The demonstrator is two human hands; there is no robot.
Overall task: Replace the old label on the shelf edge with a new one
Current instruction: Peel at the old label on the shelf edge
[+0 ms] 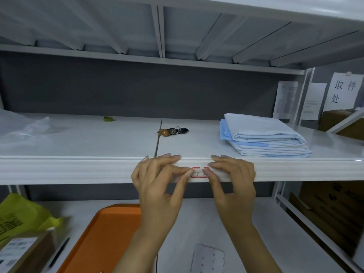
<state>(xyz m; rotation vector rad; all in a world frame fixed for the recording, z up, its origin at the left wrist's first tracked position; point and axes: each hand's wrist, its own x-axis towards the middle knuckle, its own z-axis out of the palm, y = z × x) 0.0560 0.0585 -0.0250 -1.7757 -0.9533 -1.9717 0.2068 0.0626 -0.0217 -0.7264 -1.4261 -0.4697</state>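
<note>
The only writing you can read outright is on the white paper sign [345,91], up and well to the right of the red-bordered label [199,173] on the shelf edge: three large dark characters, 取件 over 处. The red-bordered label itself carries a few handwritten dark strokes, possibly one or two characters, too small and too covered to make out. The two printed sheets [313,101] also up-right of the label, the bold dark characters on the yellow-green bag [17,215] far down-left of it, and the shipping sticker [16,248] on the cardboard box [40,250] lower still are too blurred for you to read.
</note>
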